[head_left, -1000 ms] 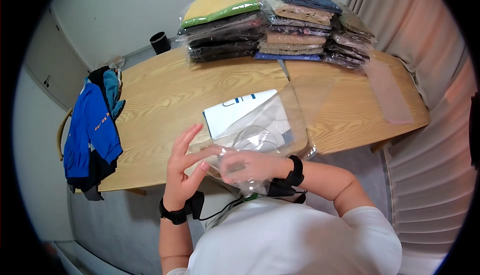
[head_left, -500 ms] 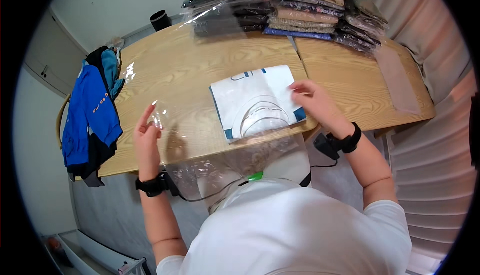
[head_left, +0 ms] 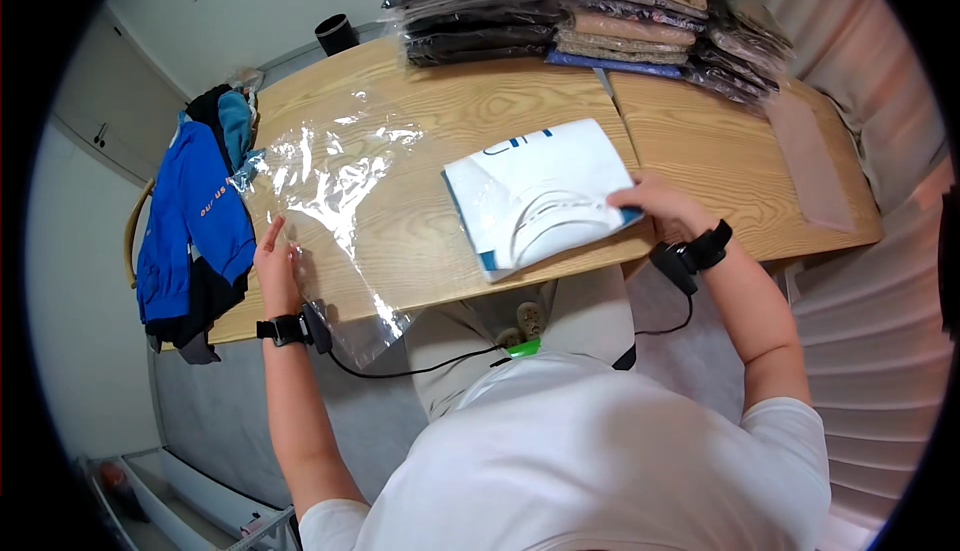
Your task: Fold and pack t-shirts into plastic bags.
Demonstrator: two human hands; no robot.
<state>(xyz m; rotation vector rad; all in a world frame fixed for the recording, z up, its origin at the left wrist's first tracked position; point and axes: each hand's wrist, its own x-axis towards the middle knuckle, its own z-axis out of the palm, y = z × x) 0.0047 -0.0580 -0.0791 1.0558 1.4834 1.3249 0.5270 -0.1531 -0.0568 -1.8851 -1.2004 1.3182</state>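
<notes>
A folded white shirt (head_left: 550, 191) with blue edges and a printed front lies near the table's front edge. My right hand (head_left: 665, 206) grips its right side, thumb on top and the other fingers hidden beneath. To the left of the shirt, a clear plastic bag (head_left: 345, 206) is spread out, its lower corner hanging past the table edge. My left hand (head_left: 278, 266) is beside the bag's left edge, with fingers stretched up and apart. Whether it touches the film is hard to see.
Bagged folded clothes (head_left: 480, 16) stand in several stacks at the back of the wooden table (head_left: 470, 101). A blue garment (head_left: 200, 221) and darker ones hang over the left end. A pinkish flat strip (head_left: 810, 166) lies at the right. A black bin (head_left: 336, 35) stands behind.
The clear bag has moved left and up from the front edge and now lies spread on the table. My right hand has closed on the shirt's right side; my left hand has shifted slightly.
</notes>
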